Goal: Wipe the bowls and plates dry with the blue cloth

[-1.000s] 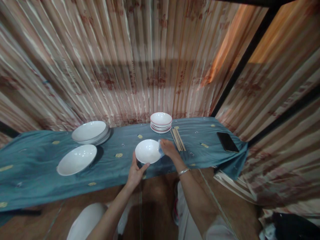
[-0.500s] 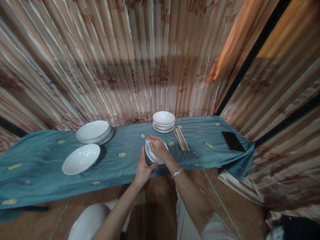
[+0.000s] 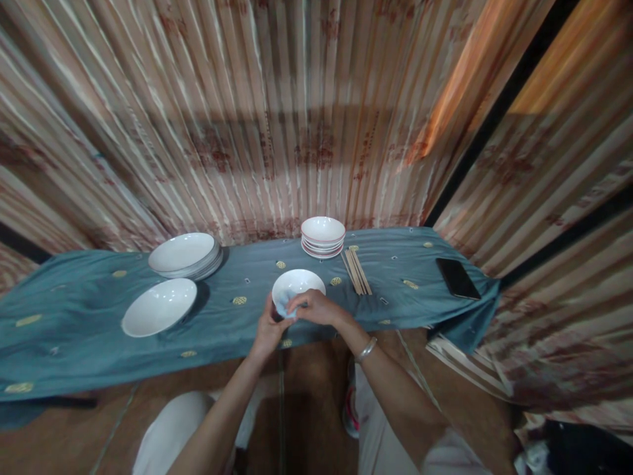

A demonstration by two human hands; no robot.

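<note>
A small white bowl (image 3: 302, 280) is tilted above the front part of the cloth-covered table. My left hand (image 3: 270, 328) grips its near left rim, thumb toward the front. Inside the bowl, my right hand (image 3: 315, 307) presses a light blue cloth (image 3: 283, 305) against the near left wall, its fingers closed on it. A silver bangle circles my right wrist. The bowl's underside is hidden, so I cannot tell whether it touches the table.
Left of my hands sit a large shallow white bowl (image 3: 159, 309) and a stack of white plates (image 3: 184, 254). Behind stand several stacked red-rimmed bowls (image 3: 323, 232). Chopsticks (image 3: 356, 272) and a black phone (image 3: 457, 278) lie rightward on the blue-green tablecloth (image 3: 217, 336).
My right hand has moved from the bowl's far left side to its near side with the cloth. The bowl and my left hand have shifted slightly left, and more of the bowl's inside shows.
</note>
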